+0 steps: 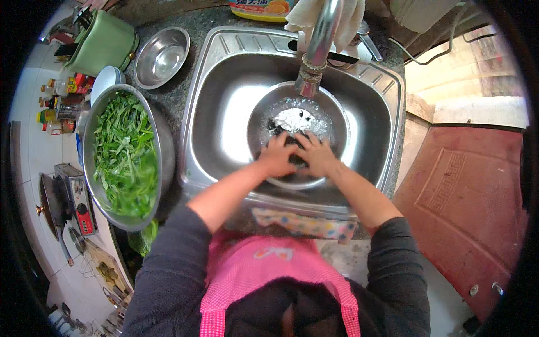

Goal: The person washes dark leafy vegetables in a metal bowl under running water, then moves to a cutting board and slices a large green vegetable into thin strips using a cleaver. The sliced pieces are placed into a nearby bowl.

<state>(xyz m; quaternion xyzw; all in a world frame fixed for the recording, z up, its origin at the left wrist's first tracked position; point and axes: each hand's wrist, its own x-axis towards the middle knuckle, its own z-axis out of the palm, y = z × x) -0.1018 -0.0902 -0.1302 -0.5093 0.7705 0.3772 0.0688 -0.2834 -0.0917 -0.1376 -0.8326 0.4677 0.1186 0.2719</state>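
Observation:
Inside the stainless steel sink [219,126] stands a round metal bowl [256,113] holding bubbling water and dark pieces, which I cannot identify. The faucet [313,63] hangs over the bowl, with churned white water below it. My left hand [278,156] is at the bowl's near left side, fingers spread at the dark pieces. Close beside it, my right hand [316,153] reaches in from the right, fingers spread too. Both hands are slightly blurred, and whether they grip any piece is hidden.
Left of the sink, a large metal basin [164,168] holds green leaves [124,156]. An empty metal bowl [162,59] and a green container [105,42] stand behind it. A patterned cloth [303,223] lies along the near edge. A cloth [349,25] hangs behind the faucet.

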